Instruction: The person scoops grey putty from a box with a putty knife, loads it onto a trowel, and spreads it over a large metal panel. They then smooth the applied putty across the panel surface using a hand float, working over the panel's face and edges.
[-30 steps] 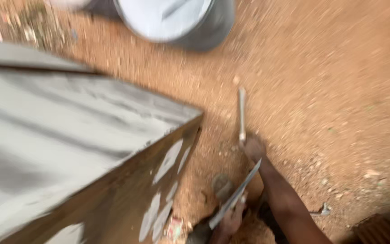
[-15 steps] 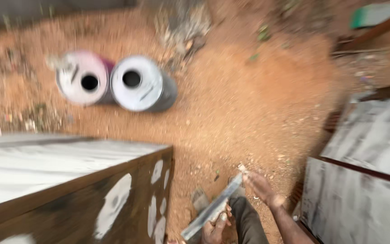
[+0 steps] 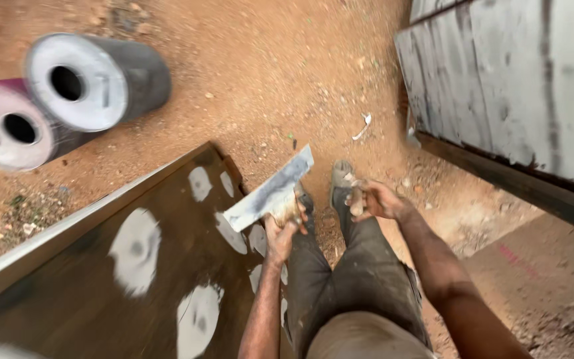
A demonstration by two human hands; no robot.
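Reddish-brown dirt ground (image 3: 267, 80) carried the scene. Left hand (image 3: 282, 223) was closed around a wide flat putty-smeared metal scraper (image 3: 270, 189) above the dark brown panel with white filler patches (image 3: 147, 266). Right hand (image 3: 372, 199) pinched a small pale lump. Keeping the blade flat would serve best. Farther off lay two grey cylindrical cans (image 3: 68, 93), labels unreadable.

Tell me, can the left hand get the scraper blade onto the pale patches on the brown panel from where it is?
Probably yes. The left hand grips the scraper, whose blade already overlaps the brown panel near the pale patches, with nothing between.
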